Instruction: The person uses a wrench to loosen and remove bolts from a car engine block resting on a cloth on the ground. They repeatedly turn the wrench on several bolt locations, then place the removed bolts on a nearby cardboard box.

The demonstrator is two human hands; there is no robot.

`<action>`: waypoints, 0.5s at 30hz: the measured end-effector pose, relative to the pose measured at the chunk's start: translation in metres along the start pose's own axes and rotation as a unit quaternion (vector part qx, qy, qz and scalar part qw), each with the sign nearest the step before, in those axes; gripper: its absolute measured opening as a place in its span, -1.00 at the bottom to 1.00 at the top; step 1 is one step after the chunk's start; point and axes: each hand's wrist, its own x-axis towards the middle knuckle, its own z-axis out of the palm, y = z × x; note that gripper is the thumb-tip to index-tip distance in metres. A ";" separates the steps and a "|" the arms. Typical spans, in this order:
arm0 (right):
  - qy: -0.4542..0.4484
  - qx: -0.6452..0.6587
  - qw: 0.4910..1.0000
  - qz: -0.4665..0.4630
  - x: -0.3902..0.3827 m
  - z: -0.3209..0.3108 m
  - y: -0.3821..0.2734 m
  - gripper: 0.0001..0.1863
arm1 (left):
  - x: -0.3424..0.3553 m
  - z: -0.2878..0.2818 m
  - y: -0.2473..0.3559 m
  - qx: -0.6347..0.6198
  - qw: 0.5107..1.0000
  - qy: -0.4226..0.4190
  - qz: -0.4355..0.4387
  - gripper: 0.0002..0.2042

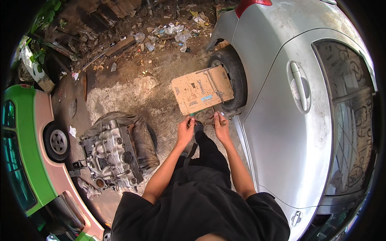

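My left hand [185,130] and my right hand [221,127] are held a short way apart in front of me, above my feet. Both have their fingers pinched together. Small dark bits show at the fingertips of each, too small to name. Just beyond them a flat piece of cardboard [189,96] lies against the car's wheel. On it rest a wrench [200,85], a long bent metal rod [214,86], a blue item [206,98] and some small dark pieces.
A silver car [277,104] stands close on my right, its black tyre [238,76] by the cardboard. To the left an engine [114,154] sits on the ground beside a dark crumpled cover [144,148]. A green and pink vehicle [44,108] stands farther left. Litter [173,30] and a wooden plank [120,45] lie ahead.
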 end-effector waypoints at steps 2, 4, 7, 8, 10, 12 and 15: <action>-0.013 -0.015 0.998 0.066 -0.050 0.004 0.005 -0.39 | -0.031 -0.017 -0.005 -0.011 0.999 -0.018 0.025 -0.75; 0.001 0.003 0.997 0.084 -0.089 0.018 0.010 -0.46 | -0.061 -0.035 -0.012 0.003 0.999 -0.038 0.008 -0.75; 0.010 0.000 0.997 0.078 -0.146 0.032 0.013 -0.60 | -0.118 -0.060 -0.022 0.007 0.999 -0.052 0.001 -0.74; 0.020 0.012 0.999 0.047 -0.160 0.036 0.012 -0.60 | -0.130 -0.067 -0.024 0.006 0.998 -0.056 0.009 -0.74; 0.041 -0.005 0.999 0.030 -0.183 0.040 0.010 -0.61 | -0.153 -0.076 -0.031 -0.019 0.997 -0.068 0.019 -0.74; 0.043 0.017 0.999 0.024 -0.208 0.041 0.009 -0.63 | -0.175 -0.084 -0.038 -0.007 0.996 -0.089 0.016 -0.74; 0.056 -0.005 0.998 0.002 -0.247 0.050 0.009 -0.64 | -0.204 -0.096 -0.045 -0.006 0.995 -0.104 0.001 -0.73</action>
